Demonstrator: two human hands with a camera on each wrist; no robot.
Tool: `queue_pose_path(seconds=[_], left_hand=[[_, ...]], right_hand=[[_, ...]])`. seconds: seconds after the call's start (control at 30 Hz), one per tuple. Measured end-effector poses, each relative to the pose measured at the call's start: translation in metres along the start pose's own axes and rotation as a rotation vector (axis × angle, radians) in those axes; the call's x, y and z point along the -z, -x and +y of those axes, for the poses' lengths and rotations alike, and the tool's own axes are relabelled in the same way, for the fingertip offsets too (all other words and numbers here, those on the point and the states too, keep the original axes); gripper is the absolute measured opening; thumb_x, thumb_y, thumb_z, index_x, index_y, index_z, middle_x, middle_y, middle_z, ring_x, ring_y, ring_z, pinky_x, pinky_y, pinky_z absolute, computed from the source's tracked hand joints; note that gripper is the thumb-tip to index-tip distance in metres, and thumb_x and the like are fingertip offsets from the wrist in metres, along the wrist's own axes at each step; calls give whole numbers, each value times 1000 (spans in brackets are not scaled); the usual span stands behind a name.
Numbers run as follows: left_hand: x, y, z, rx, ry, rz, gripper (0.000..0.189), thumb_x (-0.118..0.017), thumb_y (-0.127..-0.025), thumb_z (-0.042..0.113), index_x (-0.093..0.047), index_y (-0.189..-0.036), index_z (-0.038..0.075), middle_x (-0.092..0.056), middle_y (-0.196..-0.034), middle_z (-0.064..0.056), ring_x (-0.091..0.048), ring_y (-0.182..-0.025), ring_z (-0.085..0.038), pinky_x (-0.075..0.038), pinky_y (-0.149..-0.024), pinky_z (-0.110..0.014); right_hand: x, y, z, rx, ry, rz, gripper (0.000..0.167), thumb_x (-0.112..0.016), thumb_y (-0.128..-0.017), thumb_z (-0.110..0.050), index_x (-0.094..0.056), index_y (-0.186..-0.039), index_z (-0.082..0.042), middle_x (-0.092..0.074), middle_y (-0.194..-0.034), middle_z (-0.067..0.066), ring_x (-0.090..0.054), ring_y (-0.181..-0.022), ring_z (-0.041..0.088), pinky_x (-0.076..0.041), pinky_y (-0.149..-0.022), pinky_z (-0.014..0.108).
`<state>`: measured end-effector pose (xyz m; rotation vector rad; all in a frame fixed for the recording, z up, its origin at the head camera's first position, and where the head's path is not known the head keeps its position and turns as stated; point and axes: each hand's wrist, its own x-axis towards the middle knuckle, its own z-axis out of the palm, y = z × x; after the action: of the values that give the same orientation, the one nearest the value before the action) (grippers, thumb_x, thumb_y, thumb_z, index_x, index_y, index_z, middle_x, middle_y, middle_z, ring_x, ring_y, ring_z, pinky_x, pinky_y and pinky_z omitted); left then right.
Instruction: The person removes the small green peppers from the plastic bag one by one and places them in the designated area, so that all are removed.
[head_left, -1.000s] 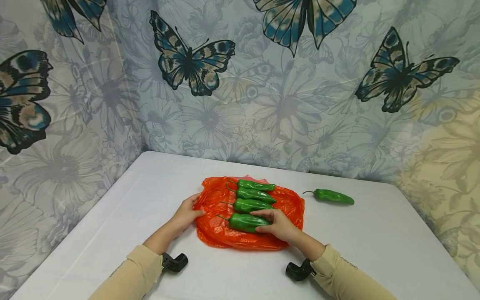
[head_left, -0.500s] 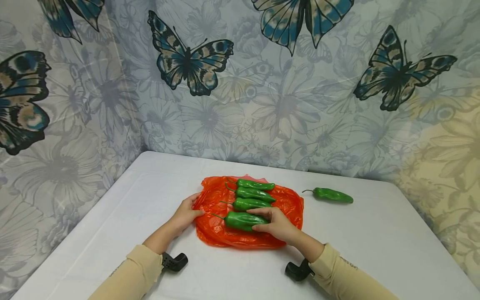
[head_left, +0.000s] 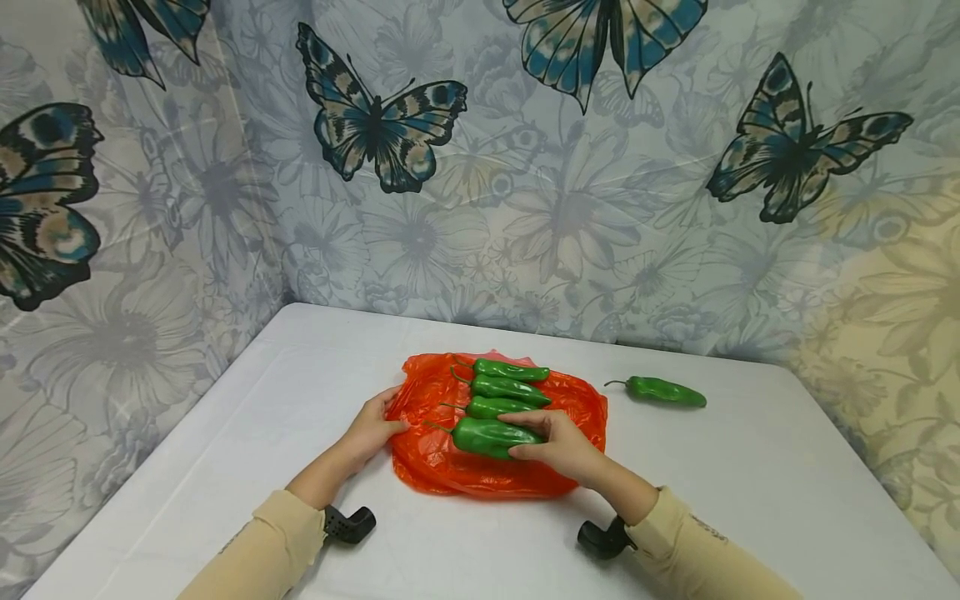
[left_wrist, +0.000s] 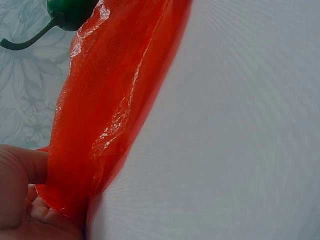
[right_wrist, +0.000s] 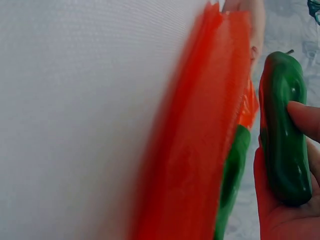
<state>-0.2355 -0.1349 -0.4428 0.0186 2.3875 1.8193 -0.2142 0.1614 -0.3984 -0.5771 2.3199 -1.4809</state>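
Observation:
A crinkled red plastic bag [head_left: 431, 471] lies flat on the white table, and my left hand [head_left: 370, 427] pinches its left edge between thumb and fingers. Thumb and fingers of my right hand [head_left: 558, 443] grip the blunt end of a green pepper [head_left: 480, 436], its stem pointing left. In the right wrist view this pepper [right_wrist: 282, 125] appears raised off the bag. Behind it, three more green peppers lie in a row on the bag: a near one [head_left: 487, 407] partly hidden by my right fingers, a middle one [head_left: 506, 388] and a far one [head_left: 513, 370].
Another green pepper [head_left: 667, 392] lies alone on the white table [head_left: 720, 483], right of the bag. Patterned butterfly cloth [head_left: 570, 250] hangs behind the table and along its left side. A black wrist mount [head_left: 351, 526] sits at each cuff.
My right hand has shifted the held pepper slightly left, then raised it a little toward the row. My left hand stays at the bag's edge.

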Motion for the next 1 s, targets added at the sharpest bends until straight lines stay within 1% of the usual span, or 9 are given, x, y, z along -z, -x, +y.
queue_pose_path(seconds=[0.13,0.33,0.53,0.63,0.73,1.0], left_hand=[[1,0,0,-3,12,-7,64,-53,-82,-9,-31,-142,-3,-41,-142,-23,-43,-127,-33,-42,-103,-43],[1,-2,-2,-14,19,-19,63,-53,-83,-8,-30,-142,-3,-40,-142,-23,-43,-128,-34,-40,-104,-43],[1,-1,-1,-6,3,-9,64,-53,-83,-9,-31,-143,-2,-40,-143,-23,-42,-129,-34,-39,-105,-44],[1,-2,-2,-4,10,-12,64,-53,-83,-9,-31,-142,-2,-40,-143,-23,-42,-129,-33,-40,-104,-44],[0,-1,-1,0,18,-14,64,-53,-83,-9,-31,-142,-2,-41,-143,-22,-43,-128,-33,-41,-103,-42],[1,0,-1,-1,23,-19,64,-52,-83,-9,-30,-143,-2,-40,-143,-23,-42,-128,-34,-42,-103,-42]], right_hand=[[3,3,-2,-3,6,14,46,-70,-81,-14,-60,-125,-7,-59,-127,16,-55,-107,22,-51,-86,23],[8,9,-6,-16,16,13,46,-70,-81,-15,-60,-125,-7,-58,-128,16,-55,-109,23,-52,-88,27],[15,16,-7,-6,-3,7,47,-70,-81,-14,-58,-126,-5,-57,-128,19,-57,-106,22,-52,-83,21],[19,19,-7,-4,-6,19,48,-70,-81,-13,-57,-126,-4,-56,-129,20,-57,-106,22,-52,-82,19],[24,21,-7,-8,-14,35,49,-70,-81,-13,-57,-127,-3,-55,-129,21,-58,-106,22,-52,-82,20],[34,27,-5,-34,-18,61,50,-71,-79,-12,-57,-127,-5,-55,-130,20,-59,-104,17,-53,-82,22]])
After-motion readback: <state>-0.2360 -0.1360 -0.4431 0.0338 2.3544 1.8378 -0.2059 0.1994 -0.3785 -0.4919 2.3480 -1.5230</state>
